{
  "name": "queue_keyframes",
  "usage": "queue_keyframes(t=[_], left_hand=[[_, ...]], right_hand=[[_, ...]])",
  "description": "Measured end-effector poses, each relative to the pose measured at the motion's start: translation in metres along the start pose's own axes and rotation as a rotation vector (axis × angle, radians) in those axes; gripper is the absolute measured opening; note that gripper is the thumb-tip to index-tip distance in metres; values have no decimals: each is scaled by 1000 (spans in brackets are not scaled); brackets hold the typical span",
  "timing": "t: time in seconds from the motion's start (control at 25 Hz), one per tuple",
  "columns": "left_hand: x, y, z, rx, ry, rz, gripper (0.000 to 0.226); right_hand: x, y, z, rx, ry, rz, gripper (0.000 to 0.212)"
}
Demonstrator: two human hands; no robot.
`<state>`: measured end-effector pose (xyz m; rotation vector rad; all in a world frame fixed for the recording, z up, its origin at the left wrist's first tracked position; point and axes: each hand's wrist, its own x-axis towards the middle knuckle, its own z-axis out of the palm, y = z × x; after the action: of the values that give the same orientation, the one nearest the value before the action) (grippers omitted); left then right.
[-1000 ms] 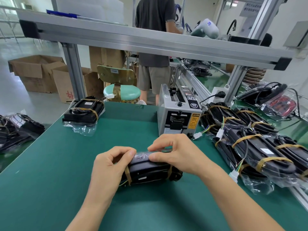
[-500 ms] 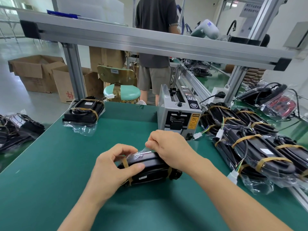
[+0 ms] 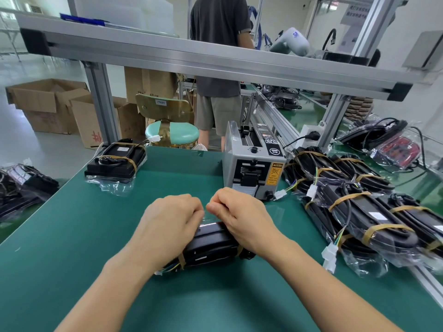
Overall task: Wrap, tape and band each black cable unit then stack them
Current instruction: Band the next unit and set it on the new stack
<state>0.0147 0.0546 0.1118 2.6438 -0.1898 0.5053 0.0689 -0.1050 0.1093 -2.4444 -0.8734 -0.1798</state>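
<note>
You are curling both hands, left hand (image 3: 171, 220) and right hand (image 3: 239, 215), onto the cable unit (image 3: 211, 245) at frame centre, pinching its plastic wrap (image 3: 205, 218) closed for taping.

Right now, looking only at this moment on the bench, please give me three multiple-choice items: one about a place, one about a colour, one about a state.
1. Where does the grey tape dispenser stand?
A. Beyond the hands, on the green mat
B. On the overhead rail
C. On the stool

2. What colour are the bands round the black cable unit under the hands?
A. Red
B. Tan
C. Blue

3. What are the hands doing?
A. Both rest flat on the mat, apart from the unit
B. One lifts a box
C. Both pinch clear wrap at the top of the unit

Answers:
1 A: it sits on the green mat, behind the hands.
2 B: a tan band crosses each end.
3 C: the left hand and right hand curl their fingers on the clear wrap.
</note>
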Motion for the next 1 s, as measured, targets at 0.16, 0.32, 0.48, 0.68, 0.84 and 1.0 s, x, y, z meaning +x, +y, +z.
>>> queue_keyframes(t=[0.16,0.32,0.48,0.68,0.84,1.0], left_hand=[[7,-22,-1,-580,-164,-45,12],[-1,-26,9,-808,-123,-52,11],[-37,-34,16,-761,-200,-65,50],[-51,-35,26,-674,-22,-74,70],[-62,-43,31,-568,253,-209,71],[-65,-31,43,-481,351,-251,77]], right_hand=[[7,0,-6,-16,-78,32,19],[15,-3,-11,72,-171,135,13],[17,-3,-11,136,-162,177,11],[8,3,-4,75,92,75,15],[7,46,-18,273,477,390,18],[32,84,-11,620,524,787,16]])
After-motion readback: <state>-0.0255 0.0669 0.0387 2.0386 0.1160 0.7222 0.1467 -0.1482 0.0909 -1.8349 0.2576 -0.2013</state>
